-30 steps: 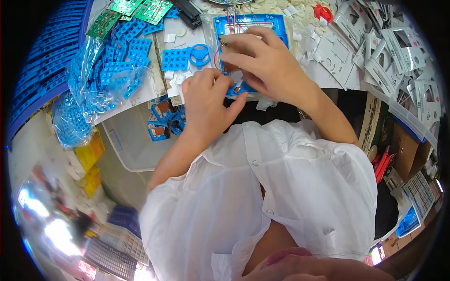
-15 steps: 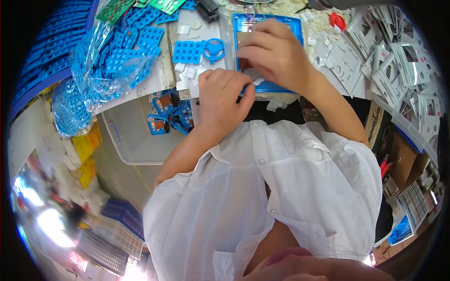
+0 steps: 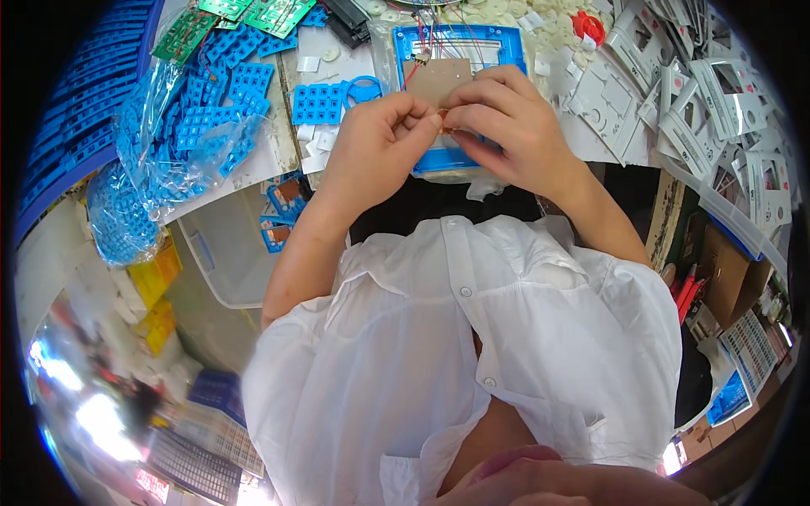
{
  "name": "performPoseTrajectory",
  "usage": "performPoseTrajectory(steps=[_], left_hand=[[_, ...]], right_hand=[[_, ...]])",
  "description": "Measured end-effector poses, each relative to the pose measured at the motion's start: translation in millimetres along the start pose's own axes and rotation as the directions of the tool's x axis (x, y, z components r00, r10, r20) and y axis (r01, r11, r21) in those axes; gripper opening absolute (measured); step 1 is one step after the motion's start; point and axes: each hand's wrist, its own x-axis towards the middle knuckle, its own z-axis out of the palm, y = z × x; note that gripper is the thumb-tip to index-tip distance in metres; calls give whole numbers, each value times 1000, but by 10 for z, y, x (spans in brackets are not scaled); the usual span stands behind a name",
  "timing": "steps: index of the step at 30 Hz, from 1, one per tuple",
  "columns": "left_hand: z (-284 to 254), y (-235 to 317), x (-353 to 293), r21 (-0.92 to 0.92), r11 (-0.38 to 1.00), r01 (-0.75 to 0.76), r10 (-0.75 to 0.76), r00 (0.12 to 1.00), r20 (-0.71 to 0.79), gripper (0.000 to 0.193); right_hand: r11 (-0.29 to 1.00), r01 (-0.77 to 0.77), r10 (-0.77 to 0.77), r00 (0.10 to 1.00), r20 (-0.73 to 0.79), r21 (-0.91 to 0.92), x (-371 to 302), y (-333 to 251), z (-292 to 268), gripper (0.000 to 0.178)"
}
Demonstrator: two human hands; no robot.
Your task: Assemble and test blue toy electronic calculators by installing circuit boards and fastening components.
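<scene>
Over the near part of a blue plastic casing [image 3: 513, 44], both hands meet fingertip to fingertip. My left hand [image 3: 378, 150] is closed in a pinch, and my right hand [image 3: 512, 118] pinches from the other side. Between them shows a small orange-brown piece [image 3: 445, 123], mostly covered by the fingers. Behind the fingertips a flat brown board [image 3: 440, 78] lies across the casing, with thin red and dark wires running near it. A blue button panel [image 3: 317, 104] and a blue steering-wheel-shaped part [image 3: 363, 89] rest left of the casing.
Blue button panels [image 3: 202, 118] in clear plastic are heaped at the left, below green circuit boards [image 3: 278, 15]. White panels [image 3: 726, 101] pile up at the right, near a red part [image 3: 588, 29]. A translucent bin [image 3: 224, 261] with blue parts stands below the table's left edge.
My right hand has drawn back from inside the casing toward me, uncovering the brown board. My left hand has turned and now meets it at the small orange-brown piece.
</scene>
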Motion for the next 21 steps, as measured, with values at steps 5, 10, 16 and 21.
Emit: performPoseTrajectory(steps=[5, 10, 16, 21], left_hand=[[-9, 39, -71, 22, 999, 32, -33, 998, 57, 19], [77, -131, -66, 47, 998, -34, 34, 999, -9, 17], [103, -160, -77, 31, 998, -59, 60, 997, -38, 13], [124, -172, -95, 34, 997, -73, 75, 996, -41, 9]], right_hand=[[993, -49, 53, 998, -41, 106, -40, 49, 65, 32], [986, -70, 76, 996, -34, 151, -61, 52, 78, 33], [981, -79, 85, 996, -29, 177, -75, 41, 66, 34], [964, -117, 113, 993, 29, 239, -89, 7, 31, 33]])
